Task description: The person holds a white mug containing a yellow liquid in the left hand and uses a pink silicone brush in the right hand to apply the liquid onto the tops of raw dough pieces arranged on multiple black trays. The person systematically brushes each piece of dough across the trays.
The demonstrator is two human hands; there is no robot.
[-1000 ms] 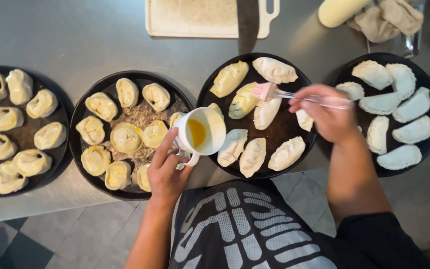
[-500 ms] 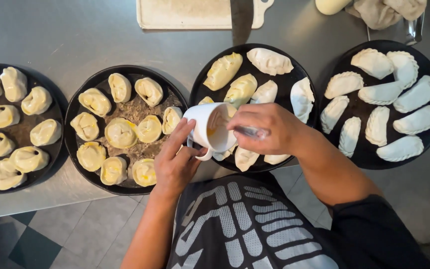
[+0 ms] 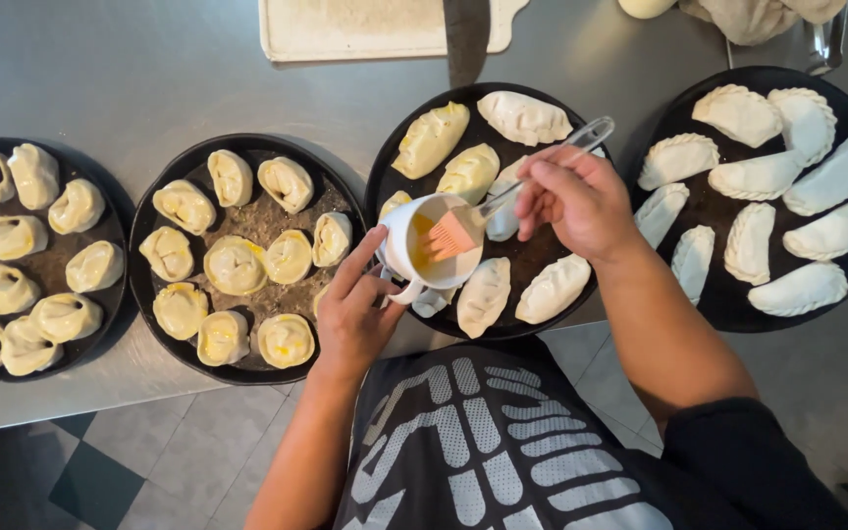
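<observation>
the left hand (image 3: 350,319) gripped a small white cup (image 3: 431,248) by its handle, tilted, yellow liquid inside, above the edge of a dark round tray (image 3: 385,177) of pastries. the right hand (image 3: 573,201) pinched a brush (image 3: 458,231), its orange bristles at the cup's mouth.

The left hand (image 3: 350,319) is raised from the lower middle, palm turned toward the body, with its fingers (image 3: 360,265) curled and closed in a grip and the forefinger stretched up and to the right. The left forearm is bare and is angled down and to the left. The right hand (image 3: 571,201) is held higher, back uppermost, the fingers (image 3: 532,186) pinched together and pointed left. The right forearm is bare and slopes down to the right, where a dark sleeve is seen at the upper arm.
</observation>
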